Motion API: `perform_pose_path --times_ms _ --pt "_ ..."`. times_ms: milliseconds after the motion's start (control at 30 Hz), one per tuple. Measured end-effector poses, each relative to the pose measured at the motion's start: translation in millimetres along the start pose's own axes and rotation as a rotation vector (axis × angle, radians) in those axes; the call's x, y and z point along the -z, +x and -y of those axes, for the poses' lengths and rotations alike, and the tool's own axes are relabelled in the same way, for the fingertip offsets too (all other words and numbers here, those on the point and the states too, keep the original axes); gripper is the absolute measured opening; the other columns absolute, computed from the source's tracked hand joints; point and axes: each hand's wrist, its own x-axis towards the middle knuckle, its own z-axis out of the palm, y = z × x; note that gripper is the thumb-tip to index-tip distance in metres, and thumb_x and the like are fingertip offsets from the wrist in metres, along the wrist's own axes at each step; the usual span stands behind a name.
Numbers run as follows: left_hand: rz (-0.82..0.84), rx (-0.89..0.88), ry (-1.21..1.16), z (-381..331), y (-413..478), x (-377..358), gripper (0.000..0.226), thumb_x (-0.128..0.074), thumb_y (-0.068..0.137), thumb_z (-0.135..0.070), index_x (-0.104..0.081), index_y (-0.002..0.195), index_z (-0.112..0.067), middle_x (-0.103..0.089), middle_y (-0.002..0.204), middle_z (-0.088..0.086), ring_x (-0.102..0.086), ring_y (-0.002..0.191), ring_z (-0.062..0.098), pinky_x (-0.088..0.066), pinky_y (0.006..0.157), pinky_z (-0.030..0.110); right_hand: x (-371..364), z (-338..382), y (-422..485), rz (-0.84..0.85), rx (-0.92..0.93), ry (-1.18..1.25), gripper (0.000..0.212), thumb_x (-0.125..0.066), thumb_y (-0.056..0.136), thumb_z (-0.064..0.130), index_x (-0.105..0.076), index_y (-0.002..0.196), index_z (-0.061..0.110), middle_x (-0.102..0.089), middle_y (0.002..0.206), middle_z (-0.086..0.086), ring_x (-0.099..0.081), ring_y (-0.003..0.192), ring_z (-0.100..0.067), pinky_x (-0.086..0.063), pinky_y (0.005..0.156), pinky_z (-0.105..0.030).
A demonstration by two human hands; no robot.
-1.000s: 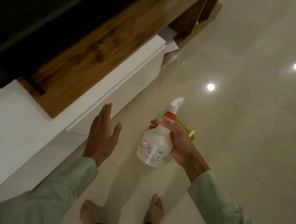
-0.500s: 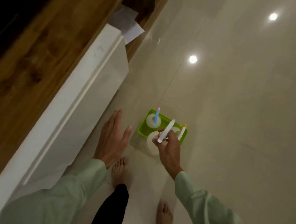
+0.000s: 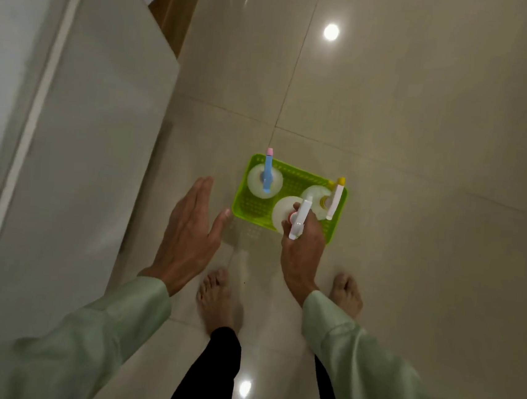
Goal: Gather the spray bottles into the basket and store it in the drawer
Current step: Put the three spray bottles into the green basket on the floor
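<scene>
A lime-green basket (image 3: 296, 178) sits on the tiled floor straight below me. Inside stand a bottle with a blue spray head (image 3: 267, 175) at the far left and a bottle with a white-and-yellow head (image 3: 335, 199) at the right. My right hand (image 3: 302, 248) grips the neck of a third bottle with a white head and red collar (image 3: 299, 219), held upright over the basket's near edge. My left hand (image 3: 189, 234) hovers flat with fingers spread, just left of the basket and touching nothing.
A white cabinet with drawer fronts (image 3: 68, 135) runs along the left side. My bare feet (image 3: 219, 298) stand just behind the basket. Glossy beige floor tiles (image 3: 437, 151) spread to the right and beyond.
The view has tilted straight down over the basket. My right hand has lowered the white-headed bottle into the basket's near side. My left hand stays spread beside it.
</scene>
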Motion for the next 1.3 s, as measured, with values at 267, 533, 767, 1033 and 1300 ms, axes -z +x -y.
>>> perform_pose_path --times_ms 267,533,767,1033,1300 --pt "0.023 -0.013 0.018 2.0 24.6 -32.5 0.065 -0.047 0.101 -0.037 -0.022 0.156 -0.012 -0.026 0.163 0.010 -0.026 0.151 0.024 -0.024 0.123 0.043 -22.9 -28.0 18.6 0.061 -0.026 -0.002 0.034 -0.064 0.089 0.000 -0.059 0.102 0.031 -0.068 0.097 0.002 -0.066 0.088 -0.020 -0.059 0.077 -0.044" --pt "0.053 -0.021 0.037 -2.6 28.7 -46.9 0.066 -0.049 0.101 -0.036 -0.025 0.155 -0.009 -0.028 0.163 0.011 -0.027 0.151 0.024 -0.024 0.123 0.041 -18.8 -40.4 26.4 0.214 -0.035 -0.050 0.048 -0.057 0.069 -0.016 -0.065 0.107 0.011 -0.068 0.099 -0.005 -0.063 0.091 -0.023 -0.053 0.077 -0.031" --pt "0.047 -0.029 -0.003 -15.4 32.1 -43.2 0.066 -0.049 0.101 -0.035 -0.022 0.156 -0.011 -0.025 0.164 0.010 -0.023 0.152 0.022 -0.020 0.124 0.037 7.0 -28.3 22.2 0.202 -0.038 -0.086 0.072 -0.051 0.065 -0.023 -0.062 0.129 0.006 -0.069 0.125 -0.009 -0.061 0.118 -0.021 -0.048 0.101 -0.027" --pt "0.008 -0.013 -0.089 -40.4 49.0 -45.3 0.062 -0.045 0.103 -0.038 -0.024 0.156 -0.015 -0.029 0.163 0.005 -0.026 0.150 0.018 -0.017 0.115 0.022 51.9 -11.0 13.5 -0.236 -0.122 -0.099 0.021 -0.055 0.088 0.007 -0.057 0.107 0.014 -0.060 0.105 -0.006 -0.060 0.092 -0.028 -0.052 0.079 -0.044" --pt "-0.041 0.083 -0.033 -54.9 87.1 -63.8 0.051 -0.054 0.097 -0.045 -0.052 0.137 -0.013 -0.065 0.125 0.011 -0.059 0.116 0.032 -0.042 0.088 0.034 42.2 -12.2 66.6 -0.055 -0.109 -0.189 0.027 -0.069 0.088 0.026 -0.063 0.110 0.012 -0.062 0.102 -0.005 -0.055 0.087 -0.019 -0.032 0.073 -0.023"
